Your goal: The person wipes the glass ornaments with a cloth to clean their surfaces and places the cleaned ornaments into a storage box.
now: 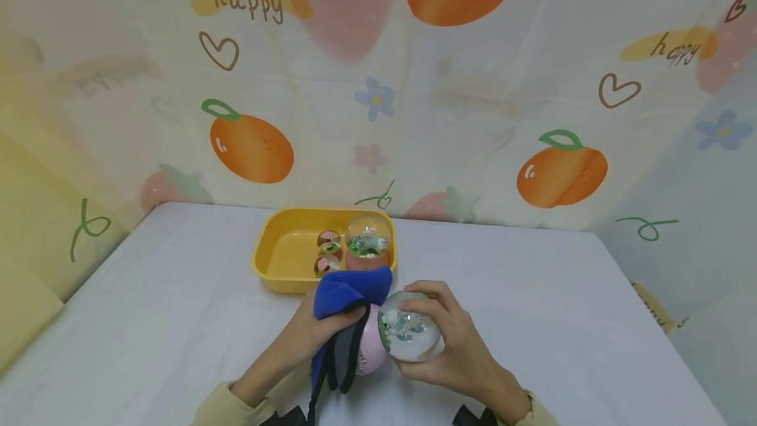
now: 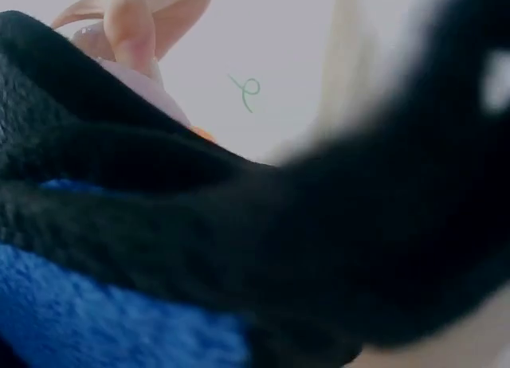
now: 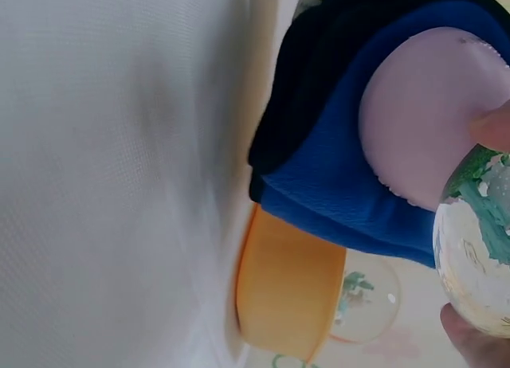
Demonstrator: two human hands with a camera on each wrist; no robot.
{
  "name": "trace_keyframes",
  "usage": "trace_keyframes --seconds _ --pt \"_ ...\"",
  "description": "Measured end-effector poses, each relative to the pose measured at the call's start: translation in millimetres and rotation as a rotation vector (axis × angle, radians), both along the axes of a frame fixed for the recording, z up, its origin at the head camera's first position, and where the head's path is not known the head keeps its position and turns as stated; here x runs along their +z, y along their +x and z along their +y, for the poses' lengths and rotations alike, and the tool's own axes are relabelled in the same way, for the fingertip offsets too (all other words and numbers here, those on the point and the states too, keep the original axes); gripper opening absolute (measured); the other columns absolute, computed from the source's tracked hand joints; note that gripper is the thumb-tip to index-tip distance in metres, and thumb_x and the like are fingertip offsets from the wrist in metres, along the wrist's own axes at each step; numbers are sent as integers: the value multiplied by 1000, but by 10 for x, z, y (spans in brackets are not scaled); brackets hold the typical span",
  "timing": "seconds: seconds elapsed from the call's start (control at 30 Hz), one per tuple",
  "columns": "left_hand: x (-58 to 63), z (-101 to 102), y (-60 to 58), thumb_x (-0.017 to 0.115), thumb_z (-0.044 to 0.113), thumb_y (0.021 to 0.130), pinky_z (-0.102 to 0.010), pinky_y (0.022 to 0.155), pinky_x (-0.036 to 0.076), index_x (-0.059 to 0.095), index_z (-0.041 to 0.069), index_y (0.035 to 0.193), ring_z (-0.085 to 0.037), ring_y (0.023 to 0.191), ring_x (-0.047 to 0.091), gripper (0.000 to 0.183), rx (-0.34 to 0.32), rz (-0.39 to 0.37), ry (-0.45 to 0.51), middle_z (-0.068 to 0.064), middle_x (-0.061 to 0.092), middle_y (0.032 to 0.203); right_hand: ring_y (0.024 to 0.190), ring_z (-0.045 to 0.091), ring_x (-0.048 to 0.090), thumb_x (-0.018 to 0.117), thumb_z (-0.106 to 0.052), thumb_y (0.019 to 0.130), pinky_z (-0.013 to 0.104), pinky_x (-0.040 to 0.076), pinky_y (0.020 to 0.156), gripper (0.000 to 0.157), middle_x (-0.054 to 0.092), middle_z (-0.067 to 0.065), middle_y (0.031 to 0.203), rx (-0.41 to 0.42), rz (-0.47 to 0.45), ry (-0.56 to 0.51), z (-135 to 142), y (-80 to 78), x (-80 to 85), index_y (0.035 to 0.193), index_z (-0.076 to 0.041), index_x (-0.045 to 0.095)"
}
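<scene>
In the head view my right hand point(image 1: 452, 337) grips the clear glass dome of a snow globe point(image 1: 411, 340), which is tipped on its side. Its pink base point(image 1: 371, 347) points left toward my left hand point(image 1: 310, 324). That hand holds a blue cloth with black edging point(image 1: 355, 288), thumb on top, against the base. Seen from the right wrist, the cloth point(image 3: 335, 177) wraps behind the rounded pink base point(image 3: 430, 121), and green and white figures show inside the dome. Dark cloth folds point(image 2: 159, 161) fill most of the left wrist view and hide the left fingers.
Just beyond the hands, a yellow tray point(image 1: 272, 281) stands on the white-covered table point(image 1: 562, 321). A second snow globe with a brownish base point(image 1: 368, 242) sits at its right end, beside two small shiny balls point(image 1: 328, 240). A fruit-patterned cloth backdrop point(image 1: 461, 117) rises behind.
</scene>
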State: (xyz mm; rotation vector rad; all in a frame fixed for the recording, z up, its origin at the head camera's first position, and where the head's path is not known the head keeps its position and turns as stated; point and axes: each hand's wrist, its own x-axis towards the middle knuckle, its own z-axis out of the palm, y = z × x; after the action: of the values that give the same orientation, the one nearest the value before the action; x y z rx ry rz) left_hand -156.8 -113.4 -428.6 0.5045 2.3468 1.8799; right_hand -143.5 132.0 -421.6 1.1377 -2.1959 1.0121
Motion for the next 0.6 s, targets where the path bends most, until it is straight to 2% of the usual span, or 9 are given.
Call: trace_keyframes --seconds 0.2,0.33,0.47,0.6 --pt "21 3 26 69 30 89 -51 101 46 41 11 142 -29 118 54 63 -86 -39 -40 -12 55 137 107 21 60 95 -10 54 36 59 83 82 51 7 131 9 9 23 9 -6 15 126 -17 57" --pt "43 -3 36 71 28 88 -50 102 46 41 16 141 -29 121 54 62 -118 -31 -54 -9 55 137 107 20 62 94 -11 56 36 59 83 80 55 6 132 9 29 43 13 -14 23 128 -19 59" --pt "56 5 37 72 29 89 -50 102 45 41 19 141 -28 123 53 62 -107 -19 -81 -7 54 138 108 20 65 94 -12 58 31 58 87 81 59 6 133 -8 56 57 20 -28 21 131 -19 60" --pt "79 -12 62 65 28 92 -50 101 45 37 18 139 -27 120 51 55 -70 -4 -124 -8 52 137 110 20 65 94 -10 58 31 57 89 83 59 7 135 -24 45 43 30 -43 15 132 -18 59"
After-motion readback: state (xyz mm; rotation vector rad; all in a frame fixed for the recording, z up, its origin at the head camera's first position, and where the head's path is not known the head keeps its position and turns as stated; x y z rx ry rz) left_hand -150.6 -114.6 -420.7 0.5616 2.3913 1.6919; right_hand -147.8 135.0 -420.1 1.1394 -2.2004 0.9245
